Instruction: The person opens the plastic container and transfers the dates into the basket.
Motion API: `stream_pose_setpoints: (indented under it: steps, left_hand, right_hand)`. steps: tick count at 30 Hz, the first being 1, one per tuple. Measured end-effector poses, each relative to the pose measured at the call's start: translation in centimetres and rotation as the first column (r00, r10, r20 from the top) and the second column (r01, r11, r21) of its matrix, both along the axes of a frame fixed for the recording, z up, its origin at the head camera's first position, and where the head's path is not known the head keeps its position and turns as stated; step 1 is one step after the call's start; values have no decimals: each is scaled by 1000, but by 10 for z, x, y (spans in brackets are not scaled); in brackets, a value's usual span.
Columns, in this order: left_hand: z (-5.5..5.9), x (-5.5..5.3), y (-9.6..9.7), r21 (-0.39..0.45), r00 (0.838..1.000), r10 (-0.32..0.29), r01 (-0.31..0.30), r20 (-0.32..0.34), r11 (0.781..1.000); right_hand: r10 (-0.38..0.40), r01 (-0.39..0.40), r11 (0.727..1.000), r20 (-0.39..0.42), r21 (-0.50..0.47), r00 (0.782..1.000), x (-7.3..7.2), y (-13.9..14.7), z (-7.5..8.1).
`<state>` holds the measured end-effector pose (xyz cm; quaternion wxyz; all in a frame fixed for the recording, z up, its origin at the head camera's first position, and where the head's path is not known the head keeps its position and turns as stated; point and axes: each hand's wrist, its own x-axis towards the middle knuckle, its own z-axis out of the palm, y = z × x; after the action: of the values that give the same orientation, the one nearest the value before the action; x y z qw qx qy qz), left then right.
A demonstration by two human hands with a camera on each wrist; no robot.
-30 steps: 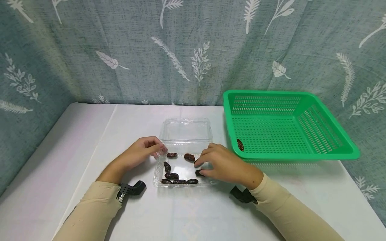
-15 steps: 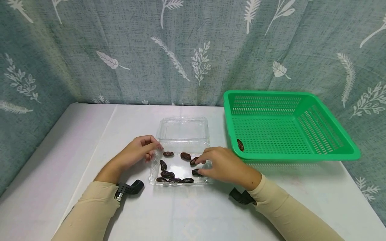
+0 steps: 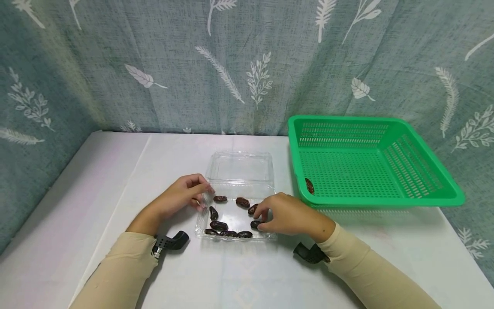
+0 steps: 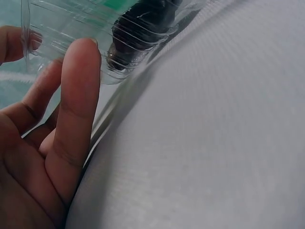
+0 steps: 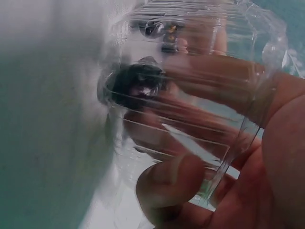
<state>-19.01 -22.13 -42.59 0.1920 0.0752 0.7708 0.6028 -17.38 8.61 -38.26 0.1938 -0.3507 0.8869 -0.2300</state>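
A clear plastic clamshell box (image 3: 232,214) lies on the table with its lid (image 3: 242,167) folded back. Several dark dates rest inside, mostly along its edges. My left hand (image 3: 184,193) pinches the box's upper left side; in the left wrist view its thumb (image 4: 80,81) lies against the ribbed wall, near a date (image 4: 138,33). My right hand (image 3: 287,214) reaches over the right side and pinches a date (image 3: 254,224) between thumb and fingers. Another date (image 3: 252,209) lies by its index finger. The right wrist view shows the pinched date (image 5: 138,86) through the wall.
A green plastic basket (image 3: 376,201) stands at the back right of the white-covered table (image 3: 185,279), with one date (image 3: 309,186) in its front left corner. A leaf-patterned grey-green curtain (image 3: 173,64) hangs behind and at the sides.
The box slides left with my left hand, then back to the right. My right hand's index finger has drawn closer to its thumb at the date by the right wall.
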Motion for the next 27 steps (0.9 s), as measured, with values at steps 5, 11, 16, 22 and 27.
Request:
stream_pose_setpoints:
  steps: [5,11,16,22,27]
  left_hand:
    - [0,-2,2,-6,1000,12,-12,-9,1000]
    - [0,-1,2,-13,1000,4,-4,-5,1000]
    - [0,-1,-1,-6,1000,-7,7,-23,1000]
    - [-2,1,-4,2,1000,-19,19,-3,1000]
    - [-2,2,-4,14,1000,-13,13,-8,1000]
  right_hand:
    - [-4,4,999,-6,37,1000,-1,-1,3]
    - [16,-17,1000,33,22,999,0,-4,0]
    - [17,-18,1000,-74,-23,997,3,-3,1]
    - [-21,14,999,-186,-36,982,12,0,14]
    - [-37,11,996,-303,-85,952,20,6,30]
